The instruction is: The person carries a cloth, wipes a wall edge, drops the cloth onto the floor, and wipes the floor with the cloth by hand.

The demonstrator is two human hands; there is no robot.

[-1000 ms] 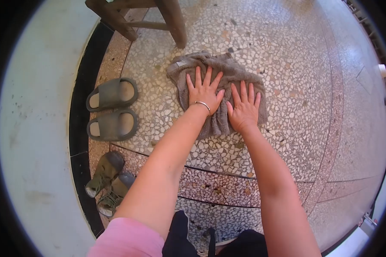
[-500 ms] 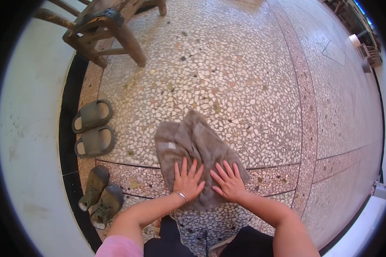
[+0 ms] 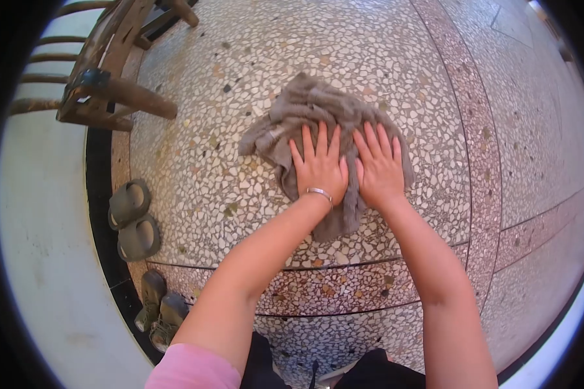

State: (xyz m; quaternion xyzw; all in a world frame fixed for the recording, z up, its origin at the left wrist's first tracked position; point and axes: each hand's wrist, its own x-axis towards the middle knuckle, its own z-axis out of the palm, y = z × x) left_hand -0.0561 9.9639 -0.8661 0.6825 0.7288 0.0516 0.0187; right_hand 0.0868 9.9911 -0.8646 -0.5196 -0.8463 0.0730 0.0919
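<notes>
A grey-brown cloth (image 3: 344, 107) lies bunched and wrinkled on the speckled terrazzo floor (image 3: 227, 175). My left hand (image 3: 321, 168) presses flat on its middle, fingers spread, with a silver bracelet at the wrist. Beside it my right hand (image 3: 377, 170) rests flat on the cloth's right part, fingers also apart. Both arms reach forward, well stretched out. One end of the cloth hangs back toward me between and below the hands. The floor under the cloth is hidden.
A wooden chair (image 3: 120, 91) stands at the upper left. Along the left wall (image 3: 39, 214) are a pair of grey slippers (image 3: 139, 236) and a pair of dark lace-up shoes (image 3: 169, 318). Dark lines and reddish bands cross the floor in front of me and on the right.
Both hands have pushed the cloth forward, away from me and slightly right. It has crumpled into folds ahead of the fingers. The view has shifted too.
</notes>
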